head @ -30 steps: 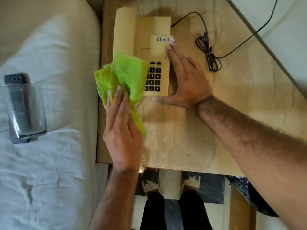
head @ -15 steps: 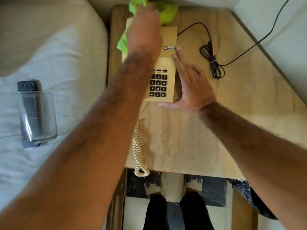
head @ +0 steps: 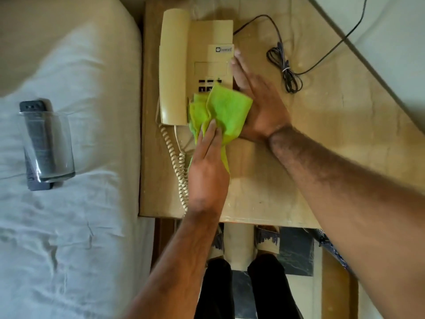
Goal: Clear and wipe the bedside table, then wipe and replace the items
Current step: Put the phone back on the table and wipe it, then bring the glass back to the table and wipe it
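Note:
A beige corded telephone (head: 207, 42) sits at the back left of the wooden bedside table (head: 333, 139), its handset (head: 172, 65) in the cradle. My left hand (head: 207, 171) presses a green cloth (head: 225, 109) flat over the phone's keypad, hiding most of the keys. My right hand (head: 259, 104) lies flat against the phone's right side, bracing it, with nothing in it. A coiled handset cord (head: 178, 166) runs down the table beside my left hand.
A black line cord (head: 286, 72), bundled in a loop, lies right of the phone. On the bed (head: 69, 226) to the left, a clear glass (head: 49, 146) lies over a dark remote (head: 34, 107). My feet stand below the table's front edge.
My left hand has pulled the cloth back from the far top of the phone down onto the keypad. The right hand stays against the phone's side.

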The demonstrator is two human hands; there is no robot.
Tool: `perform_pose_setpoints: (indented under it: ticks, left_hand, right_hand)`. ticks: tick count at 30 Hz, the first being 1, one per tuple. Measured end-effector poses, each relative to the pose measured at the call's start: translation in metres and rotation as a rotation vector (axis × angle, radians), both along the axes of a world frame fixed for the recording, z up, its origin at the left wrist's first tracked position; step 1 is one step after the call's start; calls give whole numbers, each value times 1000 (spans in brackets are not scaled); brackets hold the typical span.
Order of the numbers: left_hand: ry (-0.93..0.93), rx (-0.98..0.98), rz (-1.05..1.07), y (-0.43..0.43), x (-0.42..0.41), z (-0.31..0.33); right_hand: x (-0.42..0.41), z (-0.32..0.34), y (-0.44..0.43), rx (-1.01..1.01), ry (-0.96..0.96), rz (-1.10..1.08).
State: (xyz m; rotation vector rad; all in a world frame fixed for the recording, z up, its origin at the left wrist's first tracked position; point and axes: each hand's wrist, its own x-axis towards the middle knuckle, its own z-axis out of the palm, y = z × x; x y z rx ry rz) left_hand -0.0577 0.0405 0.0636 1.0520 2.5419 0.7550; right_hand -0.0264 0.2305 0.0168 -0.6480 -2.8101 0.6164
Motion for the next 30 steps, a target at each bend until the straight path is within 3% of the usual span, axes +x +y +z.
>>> perform_pose_setpoints:
  ticks: [5, 10, 12, 16, 19, 23, 30]
  left_hand:
    - [29, -168, -27, -25, 16, -10]
    - [15, -230, -107, -20, 17, -7]
    - [58, -135, 2, -27, 7, 8]
    - [400, 36, 259, -57, -50, 43]
    - [499, -73, 472, -95, -106, 59]
    - [313, -284, 713, -132, -167, 61]
    - [248, -232, 647, -136, -172, 56]
  right_hand:
    - [79, -2, -52, 169, -208, -263]
    - [103, -8, -66, 174, -278, -289]
    - [103, -10, -65, 167, -267, -294]
    - [104, -15, -65, 183, -274, -296]
    - [103, -14, -66, 191, -275, -296]
    - [104, -16, -66, 187, -265, -304]
    - [101, -10, -66, 111, -235, -292]
